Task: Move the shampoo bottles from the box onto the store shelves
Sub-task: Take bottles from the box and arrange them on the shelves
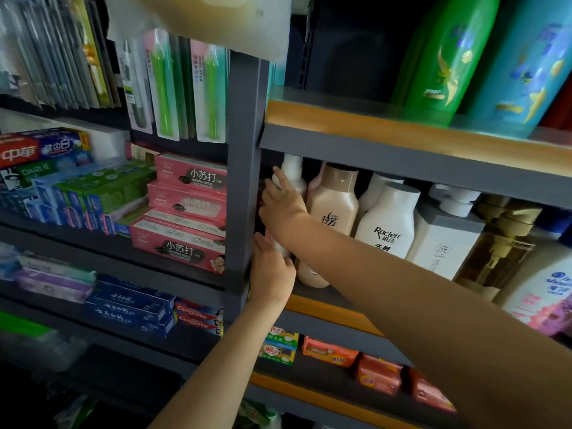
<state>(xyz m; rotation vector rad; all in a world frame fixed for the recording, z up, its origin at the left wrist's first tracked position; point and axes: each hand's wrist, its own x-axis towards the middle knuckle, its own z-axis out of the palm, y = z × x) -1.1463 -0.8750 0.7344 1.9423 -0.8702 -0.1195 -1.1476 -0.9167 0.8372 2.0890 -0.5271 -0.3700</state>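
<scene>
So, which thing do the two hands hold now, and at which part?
Both hold one white bottle at the shelf's left end: right hand near its neck, left hand at its lower body.

On the middle shelf, the white bottle [388,221] reads "Raclen" with "雨洁" below it, the beige bottle [332,209] carries a Chinese mark too stylised to make out, and the white pump bottle [442,243] bears a circled "洗". Left of the post, the pink boxes [188,212] read "小苏打 BAKING SODA TOOTHPASTE", a red box [20,153] reads "中華", a green box [31,173] "DARLIE", and the red boxes [198,318] on the shelf below say "Colgate". Print on the green bottle [442,66], the blue one [523,69] and the soap packs [328,351] is too blurred to read.
</scene>
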